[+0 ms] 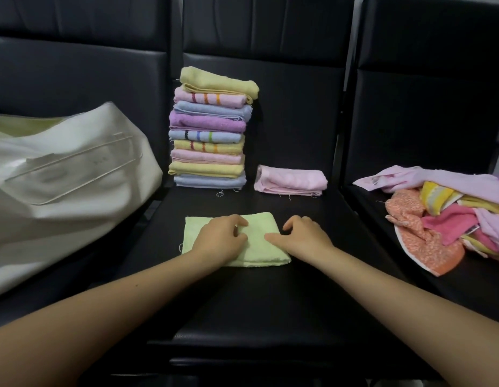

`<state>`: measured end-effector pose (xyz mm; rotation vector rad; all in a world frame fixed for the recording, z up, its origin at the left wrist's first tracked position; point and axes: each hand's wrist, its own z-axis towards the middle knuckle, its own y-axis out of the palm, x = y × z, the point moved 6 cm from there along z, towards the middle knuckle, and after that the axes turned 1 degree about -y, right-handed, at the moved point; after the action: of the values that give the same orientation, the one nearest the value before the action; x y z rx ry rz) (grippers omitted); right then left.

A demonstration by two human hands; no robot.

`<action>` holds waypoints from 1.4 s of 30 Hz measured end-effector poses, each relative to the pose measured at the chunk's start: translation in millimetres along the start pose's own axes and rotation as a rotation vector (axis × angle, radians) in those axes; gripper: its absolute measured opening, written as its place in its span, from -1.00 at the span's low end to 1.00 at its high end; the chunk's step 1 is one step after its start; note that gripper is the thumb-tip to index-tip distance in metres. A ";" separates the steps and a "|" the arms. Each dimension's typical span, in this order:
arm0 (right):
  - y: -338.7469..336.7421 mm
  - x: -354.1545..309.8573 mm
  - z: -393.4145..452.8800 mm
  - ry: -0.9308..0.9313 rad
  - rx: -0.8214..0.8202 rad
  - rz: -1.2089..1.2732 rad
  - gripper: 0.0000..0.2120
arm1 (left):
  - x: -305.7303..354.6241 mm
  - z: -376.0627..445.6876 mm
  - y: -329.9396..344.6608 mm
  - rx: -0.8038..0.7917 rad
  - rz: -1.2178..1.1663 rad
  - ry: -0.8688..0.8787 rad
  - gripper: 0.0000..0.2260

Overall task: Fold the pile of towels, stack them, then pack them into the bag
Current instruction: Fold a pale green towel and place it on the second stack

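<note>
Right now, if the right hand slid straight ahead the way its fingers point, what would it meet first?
Probably the folded pink towel, lying apart from the stack. The right hand points away from the body; depth is uncertain.

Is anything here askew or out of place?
Yes. One folded pink towel lies alone on the seat, right of the stack. The stack's top yellow towel sits skewed, overhanging to the right.

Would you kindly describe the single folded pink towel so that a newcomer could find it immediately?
Start at the tall stack of folded towels on the middle black seat. Just to its right, apart from it, the folded pink towel lies alone on the seat. Unlike the striped pink ones in the stack, it is plain pale pink and has nothing above or below it.
</note>
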<state>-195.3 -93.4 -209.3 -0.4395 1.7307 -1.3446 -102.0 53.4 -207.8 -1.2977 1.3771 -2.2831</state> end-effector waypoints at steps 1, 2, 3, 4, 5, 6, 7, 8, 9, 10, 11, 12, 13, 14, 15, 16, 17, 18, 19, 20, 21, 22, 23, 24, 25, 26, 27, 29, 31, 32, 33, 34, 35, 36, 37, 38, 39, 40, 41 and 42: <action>1.4 -0.8 -0.8 -0.010 -0.001 -0.034 -0.47 | 0.7 -1.3 0.1 0.000 0.042 0.029 -0.68; 2.3 -2.6 -1.8 -0.022 0.008 -0.050 -0.49 | 0.9 -3.0 0.3 0.001 0.070 0.051 -0.68; 3.7 -3.8 -2.0 -0.030 0.016 -0.063 -0.54 | -0.1 -4.1 0.5 0.006 0.092 0.067 -0.67; 5.2 -5.3 -2.2 -0.038 0.020 -0.083 -0.59 | -2.1 -4.7 1.0 0.013 0.125 0.077 -0.66; 7.1 -6.8 -2.2 -0.045 0.017 -0.098 -0.63 | -4.9 -5.3 1.8 0.020 0.176 0.083 -0.64; 8.3 -8.4 -3.1 -0.051 0.008 -0.095 -0.63 | -7.9 -5.8 2.8 0.020 0.234 0.081 -0.63; 9.0 -9.4 -3.9 -0.054 -0.003 -0.065 -0.62 | -11.3 -6.5 4.3 0.010 0.281 0.069 -0.62; 9.3 -10.3 -3.9 -0.057 -0.015 0.001 -0.59 | -13.9 -7.0 5.4 -0.010 0.307 0.049 -0.62; 9.1 -10.9 -3.8 -0.059 -0.027 0.109 -0.59 | -15.8 -7.5 5.7 -0.033 0.304 0.032 -0.62; 7.6 -12.0 -4.5 -0.057 -0.034 0.251 -0.61 | -16.5 -7.7 4.4 -0.043 0.274 0.017 -0.62; 3.9 -13.8 -5.4 -0.058 -0.026 0.406 -0.67 | -17.1 -6.8 1.5 -0.033 0.222 0.005 -0.63; -2.0 -15.6 -5.9 -0.058 -0.001 0.549 -0.74 | -16.8 -5.4 -3.4 -0.014 0.152 -0.002 -0.65; -9.3 -16.8 -6.6 -0.051 0.031 0.665 -0.81 | -15.8 -3.5 -9.2 0.013 0.068 -0.003 -0.67; -16.2 -19.0 -8.2 -0.038 0.053 0.753 -0.84 | -14.5 -2.5 -15.3 0.043 -0.029 -0.011 -0.69; -21.2 -22.5 -9.6 -0.031 0.055 0.815 -0.83 | -15.2 -0.9 -19.6 0.064 -0.148 -0.039 -0.71; -23.9 -27.4 -10.8 -0.033 0.031 0.862 -0.80 | -16.7 -0.2 -22.3 0.072 -0.304 -0.109 -0.70; -24.4 -34.1 -12.4 -0.045 -0.023 0.899 -0.79 | -19.7 0.1 -20.9 0.049 -0.490 -0.211 -0.69; -22.4 -41.8 -14.5 -0.062 -0.101 0.925 -0.79 | -23.1 1.2 -15.5 -0.006 -0.661 -0.322 -0.66; -18.9 -48.5 -17.1 -0.081 -0.184 0.940 -0.77 | -24.5 0.0 -10.9 -0.059 -0.773 -0.402 -0.62; -14.4 -53.3 -19.2 -0.097 -0.255 0.948 -0.74 | -25.9 -0.8 -7.8 -0.102 -0.805 -0.439 -0.58; -11.2 -56.1 -20.6 -0.110 -0.294 0.957 -0.72 | -27.0 -1.6 -7.0 -0.130 -0.774 -0.451 -0.53; -9.5 -56.6 -20.1 -0.117 -0.295 0.966 -0.72 | -27.4 -2.2 -7.1 -0.150 -0.728 -0.441 -0.49; -8.8 -55.6 -18.7 -0.112 -0.273 0.976 -0.74 | -26.6 -2.3 -7.9 -0.152 -0.684 -0.415 -0.47; -8.4 -52.8 -17.0 -0.095 -0.239 0.972 -0.77 | -25.2 -1.3 -9.2 -0.141 -0.662 -0.384 -0.47; -7.4 -48.7 -15.3 -0.069 -0.201 0.940 -0.81 | -25.1 0.5 -10.5 -0.120 -0.647 -0.365 -0.50; -5.5 -43.7 -13.5 -0.045 -0.167 0.869 -0.84 | -25.9 2.2 -11.3 -0.093 -0.638 -0.354 -0.51; -3.2 -38.6 -11.5 -0.032 -0.141 0.762 -0.85 | -26.4 2.7 -13.6 -0.064 -0.618 -0.345 -0.52; 1.7 -31.0 -7.9 -0.048 -0.108 0.521 -0.84 | -24.8 1.7 -19.4 -0.015 -0.551 -0.312 -0.57; 5.8 -30.6 -6.8 -0.082 -0.098 0.368 -0.74 | -23.3 -2.2 -23.7 0.006 -0.473 -0.273 -0.62; 8.0 -32.1 -6.4 -0.094 -0.097 0.326 -0.66 | -24.0 -4.9 -25.7 0.011 -0.424 -0.258 -0.66; 10.1 -34.2 -6.6 -0.100 -0.098 0.287 -0.57 | -25.8 -7.7 -26.9 0.018 -0.374 -0.236 -0.70; 12.5 -37.0 -7.4 -0.107 -0.104 0.248 -0.51 | -27.6 -10.5 -28.0 0.021 -0.312 -0.206 -0.73; 14.4 -40.3 -8.5 -0.115 -0.114 0.210 -0.50 | -29.2 -13.6 -28.9 0.017 -0.223 -0.173 -0.74; 16.4 -43.6 -9.2 -0.118 -0.127 0.182 -0.54 | -30.1 -16.9 -29.8 0.015 -0.108 -0.135 -0.74; 18.3 -45.9 -9.6 -0.110 -0.141 0.162 -0.57 | -30.5 -20.2 -30.5 0.016 0.016 -0.101 -0.72; 20.2 -48.0 -9.9 -0.099 -0.156 0.144 -0.57 | -31.4 -22.1 -30.9 0.020 0.125 -0.073 -0.69; 21.8 -50.0 -10.9 -0.086 -0.174 0.125 -0.55 | -32.9 -23.8 -31.3 0.025 0.206 -0.056 -0.67; 23.8 -51.2 -11.5 -0.082 -0.189 0.123 -0.56 | -34.1 -24.9 -31.4 0.033 0.251 -0.041 -0.65; 25.9 -52.9 -11.9 -0.088 -0.207 0.162 -0.60 | -34.8 -25.7 -31.9 0.039 0.264 -0.034 -0.63; 28.3 -54.3 -11.6 -0.095 -0.226 0.261 -0.68 | -35.8 -25.5 -31.6 0.039 0.242 -0.030 -0.61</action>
<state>-168.0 -37.5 -211.9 -0.3807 1.7980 -0.9342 -91.0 106.4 -208.8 -1.0833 1.3881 -2.1097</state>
